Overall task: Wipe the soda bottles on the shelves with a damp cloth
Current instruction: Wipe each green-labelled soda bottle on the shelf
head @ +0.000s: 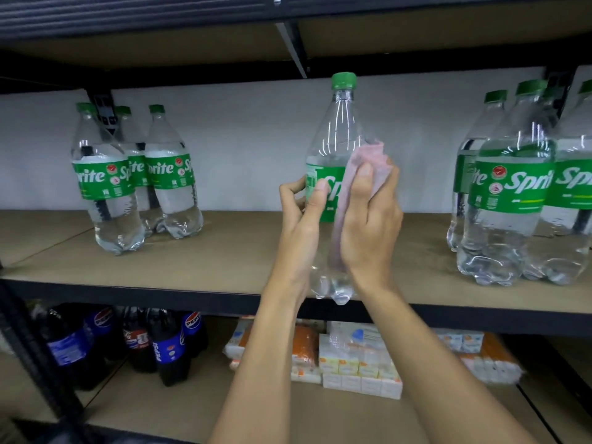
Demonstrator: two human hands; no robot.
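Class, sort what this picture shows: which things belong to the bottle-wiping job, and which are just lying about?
Job in hand: held Sprite bottle, gripped by the left hand; pink cloth, held by the right hand; left Sprite group; right Sprite group; Pepsi bottles.
Lying about: white and orange boxes.

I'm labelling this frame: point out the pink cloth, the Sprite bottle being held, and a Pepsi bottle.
pink cloth (368, 155), head view, upper bunched fold.
held Sprite bottle (336, 129), head view, clear shoulder below the cap.
Pepsi bottle (169, 350), head view, blue label.
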